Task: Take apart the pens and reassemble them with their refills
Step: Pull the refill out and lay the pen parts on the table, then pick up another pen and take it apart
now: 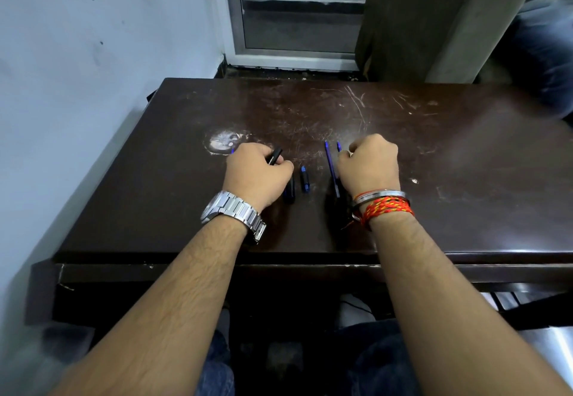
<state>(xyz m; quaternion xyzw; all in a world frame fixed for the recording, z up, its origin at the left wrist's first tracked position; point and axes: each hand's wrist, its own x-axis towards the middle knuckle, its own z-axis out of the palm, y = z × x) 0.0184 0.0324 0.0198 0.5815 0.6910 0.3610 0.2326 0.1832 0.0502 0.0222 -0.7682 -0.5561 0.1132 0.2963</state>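
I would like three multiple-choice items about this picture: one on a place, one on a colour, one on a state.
1. Where does the short blue pen piece lie?
A. between the two hands
B. at the table's far edge
C. on the floor

2. What colour is the pen part in the left hand?
A. red
B. black
C. white

3. How is the right hand?
A. flat, open
C. raised high
B. closed, resting on the table

Answers: 1 A, it lies on the wood between them; 2 B, the black barrel sticks out of the fingers; 3 B, its fingers are curled.
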